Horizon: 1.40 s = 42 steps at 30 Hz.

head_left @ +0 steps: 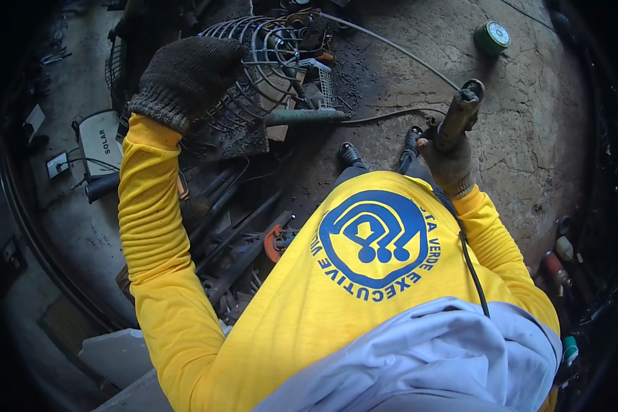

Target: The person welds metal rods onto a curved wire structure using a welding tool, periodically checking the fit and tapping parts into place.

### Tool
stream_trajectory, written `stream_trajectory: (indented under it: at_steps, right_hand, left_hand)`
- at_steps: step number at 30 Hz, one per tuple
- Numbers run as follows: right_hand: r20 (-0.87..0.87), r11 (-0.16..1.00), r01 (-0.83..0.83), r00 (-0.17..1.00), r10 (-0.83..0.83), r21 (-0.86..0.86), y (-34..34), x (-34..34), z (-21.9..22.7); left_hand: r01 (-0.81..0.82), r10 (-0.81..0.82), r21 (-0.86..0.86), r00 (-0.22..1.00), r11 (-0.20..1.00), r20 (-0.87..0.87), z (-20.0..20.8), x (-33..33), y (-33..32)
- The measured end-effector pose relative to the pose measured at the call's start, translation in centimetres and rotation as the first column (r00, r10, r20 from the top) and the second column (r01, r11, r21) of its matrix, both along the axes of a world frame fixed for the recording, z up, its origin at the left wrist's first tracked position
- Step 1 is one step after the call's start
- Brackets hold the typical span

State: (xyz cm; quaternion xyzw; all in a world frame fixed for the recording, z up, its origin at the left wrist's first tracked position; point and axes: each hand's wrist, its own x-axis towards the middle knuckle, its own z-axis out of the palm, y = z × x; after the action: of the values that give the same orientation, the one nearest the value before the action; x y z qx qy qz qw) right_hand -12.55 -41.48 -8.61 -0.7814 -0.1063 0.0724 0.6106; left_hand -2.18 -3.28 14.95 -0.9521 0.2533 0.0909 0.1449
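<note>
My left hand (192, 77), in a dark knit glove, is closed at the near left edge of a round cage of bent metal wire (257, 41); its fingertips are hidden. In my right hand (452, 163), also gloved, is a worn welding electrode holder (456, 117), gripped low on its handle. A long grey welding rod (398, 51) runs from the holder's jaw up and left, its far end near the right side of the wire cage. Whether the rod touches the wire, I cannot tell.
Below the cage are a dark bench plate (237, 137) and a green pipe (305, 117). A white plastic basket (317, 82) stands beside them. Metal bars and an orange clamp (273, 244) lie left of me. A white box (99, 141) and a green round can (492, 38) sit farther out.
</note>
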Motion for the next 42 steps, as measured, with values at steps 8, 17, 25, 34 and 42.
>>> stream_trajectory:
  at_steps: [8, 17, 25, 34, 42]
  right_hand:
    - [-0.277, 0.954, 0.221, 0.947, -0.161, 0.203, 1.7, -4.9, -0.8]
    - [-0.104, 0.975, 0.159, 0.984, -0.144, 0.157, 1.5, -5.8, -0.6]
    - [-0.178, 0.961, 0.221, 0.965, -0.191, 0.165, 0.7, -5.3, -1.0]
    - [-0.163, 0.960, 0.249, 0.960, -0.228, 0.125, 1.0, -5.3, -0.8]
    - [-0.236, 0.959, 0.226, 0.954, -0.183, 0.169, 1.9, -5.5, 0.8]
  left_hand:
    - [0.181, -0.178, -0.065, 0.983, 0.981, 0.047, 0.3, 0.6, 0.2]
    - [0.015, -0.014, -0.013, 0.999, 1.000, 0.039, 0.0, 0.4, -0.3]
    - [-0.112, 0.107, 0.137, 0.993, 0.984, 0.049, 5.4, -2.8, -3.1]
    - [-0.138, 0.134, 0.060, 0.989, 0.989, 0.065, 3.4, -3.6, 0.2]
    - [-0.167, 0.156, 0.108, 0.982, 0.980, 0.102, 0.5, -3.0, -0.1]
